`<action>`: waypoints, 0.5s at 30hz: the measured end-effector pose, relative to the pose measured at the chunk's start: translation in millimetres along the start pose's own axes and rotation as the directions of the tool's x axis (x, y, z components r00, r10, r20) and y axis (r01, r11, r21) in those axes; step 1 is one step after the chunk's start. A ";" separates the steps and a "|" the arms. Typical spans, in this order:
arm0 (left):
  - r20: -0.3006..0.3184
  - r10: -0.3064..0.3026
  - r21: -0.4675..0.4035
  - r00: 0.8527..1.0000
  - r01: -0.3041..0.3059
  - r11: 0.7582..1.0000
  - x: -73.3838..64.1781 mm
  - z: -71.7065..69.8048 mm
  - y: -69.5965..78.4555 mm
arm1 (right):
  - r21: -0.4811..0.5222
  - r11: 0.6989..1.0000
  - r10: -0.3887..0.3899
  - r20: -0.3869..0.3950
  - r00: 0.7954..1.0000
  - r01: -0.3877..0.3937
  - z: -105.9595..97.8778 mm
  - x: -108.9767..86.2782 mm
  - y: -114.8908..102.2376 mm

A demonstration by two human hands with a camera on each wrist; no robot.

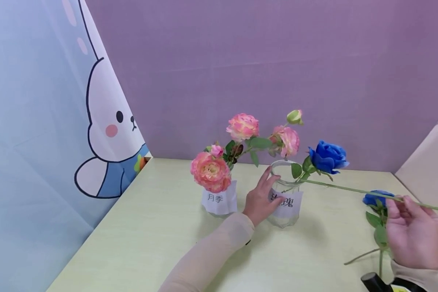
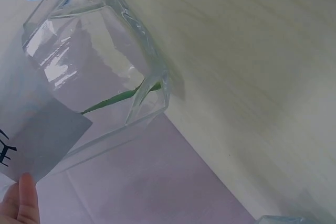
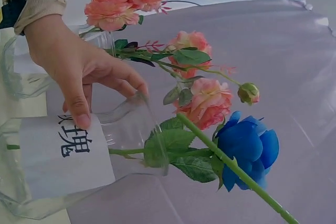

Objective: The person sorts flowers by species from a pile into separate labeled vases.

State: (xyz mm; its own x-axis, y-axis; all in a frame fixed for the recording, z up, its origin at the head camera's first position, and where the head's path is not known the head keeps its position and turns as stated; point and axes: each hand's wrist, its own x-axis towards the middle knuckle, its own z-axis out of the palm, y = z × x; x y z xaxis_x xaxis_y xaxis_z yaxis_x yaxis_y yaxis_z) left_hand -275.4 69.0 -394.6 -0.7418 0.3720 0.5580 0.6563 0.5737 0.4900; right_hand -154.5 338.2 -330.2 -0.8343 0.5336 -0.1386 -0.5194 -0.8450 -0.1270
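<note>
My left hand (image 1: 261, 200) grips a clear glass vase (image 1: 282, 221), fingers at its rim and thumb across its white paper label (image 1: 295, 205). A blue rose (image 1: 328, 157) leans out of this vase to the right, its green stem (image 2: 113, 99) showing through the glass. My right hand (image 1: 416, 237) pinches a long green stem (image 1: 354, 189), held nearly level. The cut end of that stem overlaps the vase mouth in the head view; its flower end lies past the right edge. In the right wrist view, the held stem (image 3: 239, 170) crosses in front of the blue rose.
Left of my left hand stands a second labelled glass vase (image 1: 219, 207) with several pink flowers (image 1: 210, 172). Another blue rose (image 1: 377, 198) lies on the table (image 1: 131, 243) beside my right hand. A purple backdrop (image 1: 259, 61) rises behind the table.
</note>
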 end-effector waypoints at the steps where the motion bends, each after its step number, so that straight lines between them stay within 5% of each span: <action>1: 0.001 0.001 0.002 1.000 -0.001 1.000 0.1 0.5 0.0 | -0.009 1.000 -0.030 -0.016 0.999 0.030 3.7 -1.3 1.5; 4: 0.001 -0.001 -0.002 1.000 0.001 1.000 0.3 0.7 0.8 | -0.040 0.986 -0.161 -0.002 0.987 0.161 15.2 -6.1 12.9; 8: -0.015 0.012 -0.003 1.000 -0.012 1.000 0.0 0.5 1.6 | -0.122 0.923 -0.354 0.111 0.929 0.366 33.8 -13.1 35.6; 15: -0.037 0.034 0.011 0.999 -0.034 0.999 -1.0 2.1 1.1 | -0.218 0.819 -0.443 0.350 0.826 0.531 54.0 -21.7 66.0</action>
State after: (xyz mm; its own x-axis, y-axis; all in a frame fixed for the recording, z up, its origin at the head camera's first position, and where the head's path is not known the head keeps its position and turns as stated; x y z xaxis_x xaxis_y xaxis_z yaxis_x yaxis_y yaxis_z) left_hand -274.3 70.8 -396.0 -0.7132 0.3641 0.5990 0.6796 0.5686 0.4636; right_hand -180.6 269.0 -282.5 -0.5237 0.8027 0.2854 -0.8282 -0.4012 -0.3913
